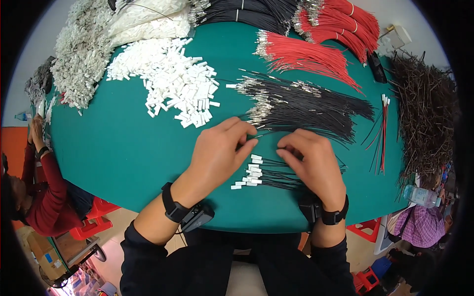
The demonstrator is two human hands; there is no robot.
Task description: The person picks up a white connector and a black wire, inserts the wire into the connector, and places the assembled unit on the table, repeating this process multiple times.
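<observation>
Pinching thin black wire in my left hand; right hand curled, contents hidden. I keep terminal straight, finished white-capped wires clear on green surface.

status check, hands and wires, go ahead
Left hand and right hand pinching a thin black wire between them. Finished wires with white connectors below. Loose black wire pile just beyond fingers.
</observation>
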